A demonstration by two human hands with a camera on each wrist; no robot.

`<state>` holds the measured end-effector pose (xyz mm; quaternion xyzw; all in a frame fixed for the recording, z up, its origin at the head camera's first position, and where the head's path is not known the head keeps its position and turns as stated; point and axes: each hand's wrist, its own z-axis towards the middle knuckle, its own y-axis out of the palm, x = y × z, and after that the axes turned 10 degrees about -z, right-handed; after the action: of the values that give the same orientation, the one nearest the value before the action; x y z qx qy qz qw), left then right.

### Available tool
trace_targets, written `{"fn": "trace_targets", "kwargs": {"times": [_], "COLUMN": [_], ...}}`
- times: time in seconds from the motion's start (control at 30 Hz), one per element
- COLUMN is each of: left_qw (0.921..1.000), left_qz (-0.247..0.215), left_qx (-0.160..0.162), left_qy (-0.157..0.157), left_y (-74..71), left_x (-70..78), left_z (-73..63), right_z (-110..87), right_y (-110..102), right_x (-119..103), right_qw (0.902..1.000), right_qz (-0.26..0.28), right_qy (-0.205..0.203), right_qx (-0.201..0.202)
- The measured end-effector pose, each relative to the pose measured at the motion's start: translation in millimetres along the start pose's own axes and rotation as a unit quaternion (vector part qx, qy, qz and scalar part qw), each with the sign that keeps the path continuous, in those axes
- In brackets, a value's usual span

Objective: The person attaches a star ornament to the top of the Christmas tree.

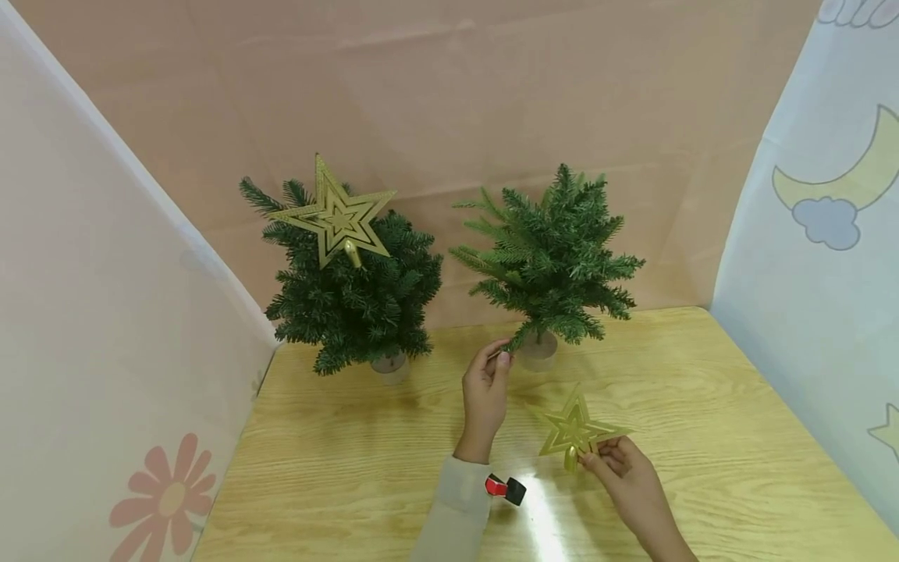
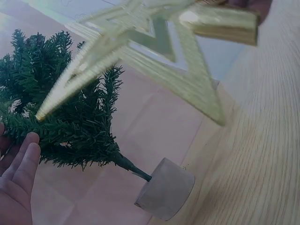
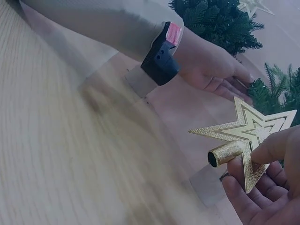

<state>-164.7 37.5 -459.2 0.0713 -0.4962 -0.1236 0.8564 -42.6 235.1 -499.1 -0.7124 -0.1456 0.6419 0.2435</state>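
A gold star topper (image 1: 574,428) is pinched between the thumb and fingers of my right hand (image 1: 630,476), close above the table. Its hollow tube end (image 3: 226,153) faces down toward me. My left hand (image 1: 486,394) reaches to the lower branches of the right-hand small Christmas tree (image 1: 555,250), its fingertips (image 2: 31,138) right at a branch tip. That tree stands upright on a round pale base (image 1: 537,355). In the left wrist view, the star overlaps part of the tree.
Another small Christmas tree (image 1: 351,304) stands at the left on its own round base (image 1: 389,368), with a gold star (image 1: 340,221) at its top. A pink cloth (image 1: 421,94) hangs behind the wooden table (image 1: 316,468). Patterned cloths flank both sides.
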Motion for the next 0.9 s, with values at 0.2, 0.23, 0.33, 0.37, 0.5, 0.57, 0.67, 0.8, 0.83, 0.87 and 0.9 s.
{"fn": "trace_targets", "kwargs": {"times": [0.2, 0.23, 0.33, 0.37, 0.5, 0.57, 0.67, 0.8, 0.83, 0.87, 0.9], "left_qw": [1.0000, 1.0000, 0.9999, 0.9999, 1.0000, 1.0000, 1.0000, 1.0000, 1.0000, 1.0000, 1.0000], "left_qz": [-0.002, -0.004, -0.011, -0.010, -0.006, -0.005, -0.008, -0.003, 0.000, 0.003, 0.004], "left_qx": [0.000, 0.000, 0.000, 0.000, -0.002, -0.002, 0.001, 0.004, 0.003, 0.003, 0.003], "left_qy": [0.000, -0.002, -0.009, -0.010, -0.003, -0.002, -0.003, -0.004, -0.005, -0.005, -0.003], "left_y": [-0.3, -0.4, -0.7, -0.8, -0.9, -0.8, -0.4, 0.0, -0.1, -0.6, -1.3], "left_x": [0.1, 0.1, 0.3, 0.2, 0.1, 0.3, 0.8, 1.4, 1.8, -2.3, -6.5], "left_z": [0.6, 0.5, 0.2, 0.2, 0.4, 0.6, 0.6, 0.5, 0.3, 0.2, 0.1], "right_z": [-1.3, -1.3, -1.4, -1.7, -2.6, -3.0, -3.1, -3.2, -3.1, -3.0, -2.8], "right_y": [-6.3, -7.1, -8.6, -9.0, -10.5, -11.4, -13.1, -15.7, -16.2, -16.7, -17.2], "right_x": [-9.4, -10.7, -13.5, -14.2, -16.4, -17.8, -20.4, -23.4, -24.1, -24.5, -24.8], "right_qw": [0.9998, 0.9998, 0.9995, 0.9994, 0.9988, 0.9984, 0.9980, 0.9979, 0.9977, 0.9975, 0.9974], "right_qz": [0.007, 0.011, 0.028, 0.032, 0.048, 0.054, 0.060, 0.063, 0.066, 0.068, 0.069], "right_qy": [-0.016, -0.015, -0.012, -0.011, -0.010, -0.010, -0.012, -0.012, -0.012, -0.013, -0.015], "right_qx": [0.009, 0.008, 0.009, 0.009, 0.009, 0.010, 0.013, 0.012, 0.012, 0.012, 0.013]}}
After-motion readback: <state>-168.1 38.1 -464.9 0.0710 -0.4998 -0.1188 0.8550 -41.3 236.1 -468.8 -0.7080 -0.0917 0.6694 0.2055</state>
